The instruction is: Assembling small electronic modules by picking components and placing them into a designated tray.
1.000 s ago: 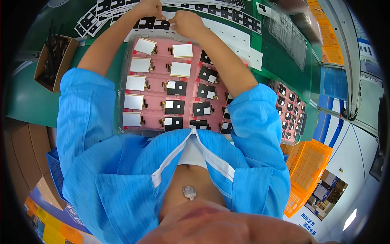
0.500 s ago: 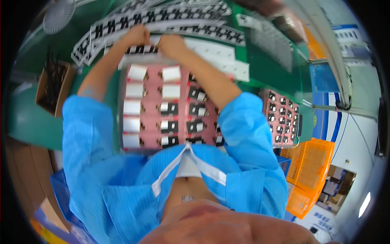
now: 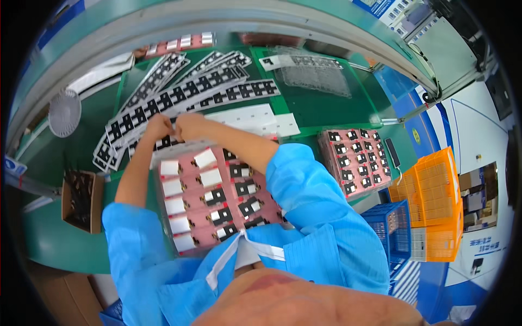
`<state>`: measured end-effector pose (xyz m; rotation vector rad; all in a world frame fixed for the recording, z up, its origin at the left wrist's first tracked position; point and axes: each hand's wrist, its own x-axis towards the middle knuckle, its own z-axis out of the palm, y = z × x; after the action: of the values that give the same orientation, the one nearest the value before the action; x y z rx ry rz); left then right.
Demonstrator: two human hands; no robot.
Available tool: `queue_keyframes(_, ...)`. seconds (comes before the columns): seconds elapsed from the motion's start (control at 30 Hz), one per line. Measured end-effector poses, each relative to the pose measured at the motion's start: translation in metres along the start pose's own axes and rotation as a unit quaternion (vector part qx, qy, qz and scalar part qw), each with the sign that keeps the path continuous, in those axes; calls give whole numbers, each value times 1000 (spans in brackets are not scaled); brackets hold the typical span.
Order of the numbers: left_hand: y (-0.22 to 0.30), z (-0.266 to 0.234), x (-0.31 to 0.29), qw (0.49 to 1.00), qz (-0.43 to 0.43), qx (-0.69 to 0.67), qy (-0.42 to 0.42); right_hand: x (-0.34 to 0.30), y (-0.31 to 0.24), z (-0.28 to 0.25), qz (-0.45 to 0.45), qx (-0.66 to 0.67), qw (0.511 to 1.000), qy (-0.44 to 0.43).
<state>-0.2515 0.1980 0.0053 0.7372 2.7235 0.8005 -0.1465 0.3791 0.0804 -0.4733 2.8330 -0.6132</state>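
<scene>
My left hand (image 3: 159,127) and my right hand (image 3: 190,127) meet just beyond the near pink tray (image 3: 196,200), both with fingers closed. Under and around them lies a white backing strip with black die-cut pieces (image 3: 163,143). What the fingertips pinch is too small and hidden to make out. Rows of small parts with gold-coloured ends sit in the tray. Those on the left show white faces (image 3: 175,206); others carry black pieces (image 3: 221,216). Plain white strips (image 3: 244,116) stick out to the right from beneath my right forearm.
More black-and-white strips (image 3: 179,96) fan out beyond my hands. A second pink tray (image 3: 348,168) with parts stands at right, beside a black bar-shaped thing (image 3: 392,152). A cardboard box (image 3: 95,204) of dark slender items is at left. Clear plastic trays (image 3: 315,79) lie at back right.
The view has tilted, so more of the table's far side shows. My hands remain close together by the strips, with fingers closed.
</scene>
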Motion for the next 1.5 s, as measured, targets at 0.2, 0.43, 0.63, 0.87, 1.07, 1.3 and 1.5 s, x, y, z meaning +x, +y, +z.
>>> queue_keyframes(0.2,-20,3,-6,993,78,-66,-65,-70,24,-41,2,90,988,126)
queue_keyframes(0.43,-2,10,-34,980,181,-14,81,-172,22,-34,-12,273,950,151)
queue_keyframes(0.63,71,-18,-56,972,147,74,168,-200,7,-31,-15,277,946,166)
queue_keyframes(0.87,58,-33,-100,956,169,176,164,-212,-13,-29,7,305,943,132)
queue_keyframes(1.07,93,-53,-128,994,-18,76,80,-218,-9,-29,27,320,937,141)
queue_keyframes(1.3,143,-41,-207,979,165,-123,-5,-213,-12,-13,7,357,921,158)
queue_keyframes(1.5,160,-20,-233,971,219,-88,43,-215,-18,-16,2,323,939,118)
